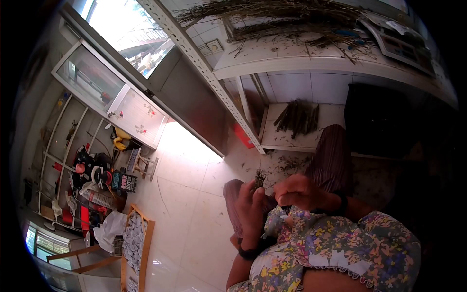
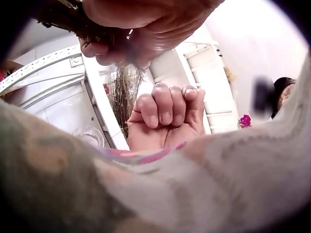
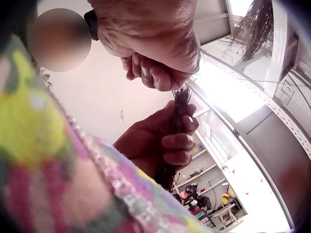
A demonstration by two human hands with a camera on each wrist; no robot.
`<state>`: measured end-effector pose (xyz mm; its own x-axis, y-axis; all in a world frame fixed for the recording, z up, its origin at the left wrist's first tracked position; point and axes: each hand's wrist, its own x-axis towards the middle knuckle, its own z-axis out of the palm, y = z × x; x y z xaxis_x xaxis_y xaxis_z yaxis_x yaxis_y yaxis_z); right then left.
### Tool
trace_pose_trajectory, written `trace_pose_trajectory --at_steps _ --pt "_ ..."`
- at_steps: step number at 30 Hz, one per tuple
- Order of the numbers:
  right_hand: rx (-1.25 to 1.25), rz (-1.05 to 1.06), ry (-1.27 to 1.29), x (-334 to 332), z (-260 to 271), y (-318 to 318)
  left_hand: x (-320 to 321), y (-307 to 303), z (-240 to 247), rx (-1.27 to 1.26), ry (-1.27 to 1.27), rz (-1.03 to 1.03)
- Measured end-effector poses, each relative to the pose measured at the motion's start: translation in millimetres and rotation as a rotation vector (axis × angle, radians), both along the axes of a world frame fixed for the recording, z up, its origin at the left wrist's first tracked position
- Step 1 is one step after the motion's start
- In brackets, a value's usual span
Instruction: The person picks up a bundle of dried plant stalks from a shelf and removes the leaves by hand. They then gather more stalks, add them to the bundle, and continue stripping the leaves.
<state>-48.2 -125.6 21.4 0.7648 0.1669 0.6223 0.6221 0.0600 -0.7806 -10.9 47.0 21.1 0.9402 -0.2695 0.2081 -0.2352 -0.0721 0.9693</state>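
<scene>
My left hand [image 1: 249,209] grips a small bundle of dry, dark stems [image 3: 181,104] upright, fingers and thumb wrapped round it. The bundle's bristly cut tops poke out above the fingers. Right beside it is my right hand [image 1: 301,192], with its fingers curled in tightly, close over the stem tops in the right wrist view. A thin thread-like strand [image 3: 233,77] runs out from this curled hand there. In the left wrist view the right hand's fingers [image 2: 165,106] fold toward the palm, and the left hand [image 2: 146,24] with the bundle is overhead.
Long dry twigs [image 1: 292,19] lie along a white shelf [image 1: 272,62]. Cut stem bundles [image 1: 297,118] rest on the lower shelf beside a black box [image 1: 379,119]. Stem scraps [image 1: 289,164] litter the floor. At left stand a small stool [image 1: 141,163] and a wooden frame [image 1: 147,243].
</scene>
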Motion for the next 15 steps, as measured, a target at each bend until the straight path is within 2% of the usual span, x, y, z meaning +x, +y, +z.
trace_pose_trajectory --at_steps 2,5,7,9,15 --pt "-0.030 -0.001 -0.081 0.8 1.9 3.2 -0.7 -0.9 2.2 0.041 -0.112 0.015" --pt "-0.068 0.017 -0.165 2.1 3.5 4.4 1.8 3.5 -12.9 -0.034 -0.007 -0.004" --pt "-0.126 0.007 -0.171 2.5 1.6 2.5 6.7 3.0 -22.3 0.023 -0.167 0.021" --pt "-0.118 0.032 -0.188 2.0 5.9 2.6 6.7 2.8 -23.4 0.058 -0.207 0.058" --pt "-0.173 0.009 -0.276 -0.3 12.2 2.1 0.2 -0.2 -10.6 0.108 -0.151 0.150"
